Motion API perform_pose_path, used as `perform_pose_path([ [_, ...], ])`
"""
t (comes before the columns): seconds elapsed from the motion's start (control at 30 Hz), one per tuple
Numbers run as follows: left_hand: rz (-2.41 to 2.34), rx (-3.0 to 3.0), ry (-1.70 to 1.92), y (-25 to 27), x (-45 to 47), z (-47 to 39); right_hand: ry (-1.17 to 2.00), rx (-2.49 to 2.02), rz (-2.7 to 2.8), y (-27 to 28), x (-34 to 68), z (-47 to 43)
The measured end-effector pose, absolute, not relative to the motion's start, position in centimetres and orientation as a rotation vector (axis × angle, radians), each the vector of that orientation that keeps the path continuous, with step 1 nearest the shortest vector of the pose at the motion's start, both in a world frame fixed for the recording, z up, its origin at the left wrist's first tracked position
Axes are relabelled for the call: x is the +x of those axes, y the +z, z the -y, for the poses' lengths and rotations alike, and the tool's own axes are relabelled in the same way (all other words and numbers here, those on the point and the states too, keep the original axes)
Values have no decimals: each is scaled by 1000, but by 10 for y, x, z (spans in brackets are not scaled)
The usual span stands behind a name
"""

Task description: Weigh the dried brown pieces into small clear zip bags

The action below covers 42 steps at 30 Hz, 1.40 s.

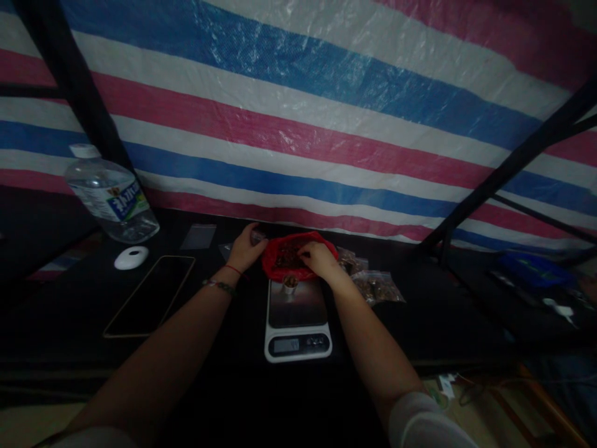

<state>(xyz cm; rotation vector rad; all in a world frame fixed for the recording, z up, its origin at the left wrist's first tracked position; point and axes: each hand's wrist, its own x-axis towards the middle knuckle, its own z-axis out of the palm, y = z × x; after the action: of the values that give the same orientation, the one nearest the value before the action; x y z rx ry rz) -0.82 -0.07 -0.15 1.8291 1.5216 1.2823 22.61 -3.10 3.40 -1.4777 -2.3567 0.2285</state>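
My left hand (247, 247) is curled beside the left rim of a red plastic bag (269, 258), around a small, dark, shiny thing (257, 236) too dim to name. Into the bag's open mouth reaches my right hand (321, 258), fingertips pinched together among small dark brown pieces (288, 254); what they hold, if anything, is hidden. A small cup (290, 286) with brown pieces in it stands on the far end of a white kitchen scale (298, 311). The scale's lit display (286, 345) appears to show 44.
Filled clear zip bags (380, 287) lie right of the red bag. To the left are a flat zip bag (199, 236), a phone (152, 297), a white oval case (131, 257) and a large water bottle (112, 199). Black frame bars (494, 177) slant before striped sheeting (298, 137).
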Motion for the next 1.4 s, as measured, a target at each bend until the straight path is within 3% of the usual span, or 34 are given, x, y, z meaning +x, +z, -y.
perform_pose_path([
  [0.43,-1525,1819,1276,-1,-9,0,429,-1005,2540,94,202,96],
  [1.4,-1575,1801,1255,0,-8,1,489,-1017,2574,93,203,105],
])
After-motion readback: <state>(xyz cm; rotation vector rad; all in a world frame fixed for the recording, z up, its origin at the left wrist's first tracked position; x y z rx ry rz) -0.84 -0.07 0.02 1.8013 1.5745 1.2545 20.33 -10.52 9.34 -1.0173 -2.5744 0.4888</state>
